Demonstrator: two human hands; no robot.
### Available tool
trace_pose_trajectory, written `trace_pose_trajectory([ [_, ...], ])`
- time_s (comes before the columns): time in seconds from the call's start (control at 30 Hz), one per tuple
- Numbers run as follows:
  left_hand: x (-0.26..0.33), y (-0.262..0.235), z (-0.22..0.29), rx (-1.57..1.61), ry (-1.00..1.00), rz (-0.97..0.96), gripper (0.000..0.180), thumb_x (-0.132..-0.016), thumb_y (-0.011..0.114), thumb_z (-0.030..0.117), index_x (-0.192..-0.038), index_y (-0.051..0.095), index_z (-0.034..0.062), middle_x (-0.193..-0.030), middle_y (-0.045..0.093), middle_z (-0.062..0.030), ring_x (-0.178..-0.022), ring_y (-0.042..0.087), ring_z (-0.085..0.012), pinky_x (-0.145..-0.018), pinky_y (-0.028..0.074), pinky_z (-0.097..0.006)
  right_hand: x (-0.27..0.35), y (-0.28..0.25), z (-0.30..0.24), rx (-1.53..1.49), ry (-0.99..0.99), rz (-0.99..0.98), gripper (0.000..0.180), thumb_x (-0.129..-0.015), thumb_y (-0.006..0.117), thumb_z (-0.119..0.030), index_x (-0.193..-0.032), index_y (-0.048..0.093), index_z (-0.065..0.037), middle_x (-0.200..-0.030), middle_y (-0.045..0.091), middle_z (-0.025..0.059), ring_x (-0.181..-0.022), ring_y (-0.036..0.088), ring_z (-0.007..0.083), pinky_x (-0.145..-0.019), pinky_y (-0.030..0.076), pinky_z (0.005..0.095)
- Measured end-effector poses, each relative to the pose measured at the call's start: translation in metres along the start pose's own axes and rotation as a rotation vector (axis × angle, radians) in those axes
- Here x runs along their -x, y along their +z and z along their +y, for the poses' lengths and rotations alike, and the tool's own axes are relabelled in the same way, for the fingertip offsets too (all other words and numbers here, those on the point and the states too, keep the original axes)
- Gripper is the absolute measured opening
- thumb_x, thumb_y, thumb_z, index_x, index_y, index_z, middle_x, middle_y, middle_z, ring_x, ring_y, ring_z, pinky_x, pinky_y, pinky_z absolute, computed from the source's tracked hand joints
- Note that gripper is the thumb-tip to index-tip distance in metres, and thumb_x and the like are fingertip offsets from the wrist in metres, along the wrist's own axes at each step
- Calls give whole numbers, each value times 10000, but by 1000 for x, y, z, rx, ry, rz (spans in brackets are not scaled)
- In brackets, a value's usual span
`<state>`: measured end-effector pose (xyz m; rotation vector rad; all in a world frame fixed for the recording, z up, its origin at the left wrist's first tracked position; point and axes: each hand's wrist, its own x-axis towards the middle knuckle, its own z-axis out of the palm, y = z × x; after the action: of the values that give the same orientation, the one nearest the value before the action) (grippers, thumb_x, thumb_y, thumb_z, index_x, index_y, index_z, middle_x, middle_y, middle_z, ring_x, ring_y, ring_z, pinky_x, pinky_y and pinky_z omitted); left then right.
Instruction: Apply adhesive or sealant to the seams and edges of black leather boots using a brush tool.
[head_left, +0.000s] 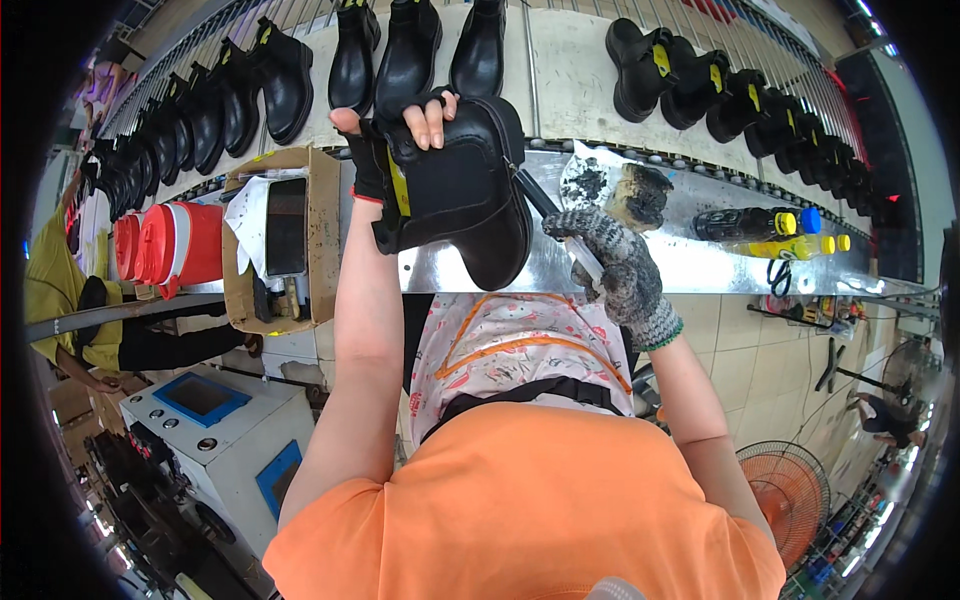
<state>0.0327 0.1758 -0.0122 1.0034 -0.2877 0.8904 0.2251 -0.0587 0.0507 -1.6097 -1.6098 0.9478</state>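
Matt black leather boot (465, 190), knitted glove (625, 270)

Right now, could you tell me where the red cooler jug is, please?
In the head view the red cooler jug lies on its side at the left, beside the cardboard box, left of the black boot held in the left hand.

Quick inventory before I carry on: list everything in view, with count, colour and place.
held boot: one, black, raised in left hand
boots on conveyor: many, black, rows along the belt at top
brush tool: one, dark handle, in right hand
metal bench: one, silver, below the belt
cardboard box: one, brown, bench's left end
red jugs: two, left of box
bottles: several, dark and yellow, bench right
fan: one, orange, lower right
left hand: black fingerless glove
right hand: grey knit glove
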Motion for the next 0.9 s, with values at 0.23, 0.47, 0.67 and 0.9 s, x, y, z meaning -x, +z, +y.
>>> trace_pose_trajectory([
  [0.23, 2, -45, 3, 35, 26, -203, 1025, -649, 69, 899, -719, 631, 44, -734, 577, -64, -816, 467, -164, -916, 242, -308, 2, 0, 15, -122, 48, -125, 354, -764, 482, -61, -1092, 613, -83, -1045, 622, 146, -969, 592, 309, -863, 458, 358],
  [0.47, 24, -75, 9, 49, -14, -20, 1047, -673, 66, 881, -750, 644, 11, -737, 590, -94, -823, 504, -199, -969, 259, -320, 10, 7, 31, -392, 134, -154, 457, -909, 413, -410, -1143, 588, -58, -906, 610, 11, -533, 495, 35, -429, 391, 183],
  [0.67, 40, -81, 18, 60, -91, 195, 943, -685, 241, 871, -708, 637, 16, -789, 584, -122, -931, 463, -227, -1001, 255, -320, 17, 12, 42, -397, 305, -191, 471, -895, 445, -440, -1131, 591, -60, -914, 621, 20, -524, 488, 26, -429, 390, 165],
  [0.9, 53, -86, 19, -112, -74, 640, 917, -718, 257, 842, -643, 603, -4, -706, 590, -152, -800, 536, -275, -878, 388, -334, 28, 18, 65, -542, 219, -173, 722, -806, 499, -646, -1178, 538, -28, -965, 624, 44, -526, 483, 21, -417, 382, 150],
])
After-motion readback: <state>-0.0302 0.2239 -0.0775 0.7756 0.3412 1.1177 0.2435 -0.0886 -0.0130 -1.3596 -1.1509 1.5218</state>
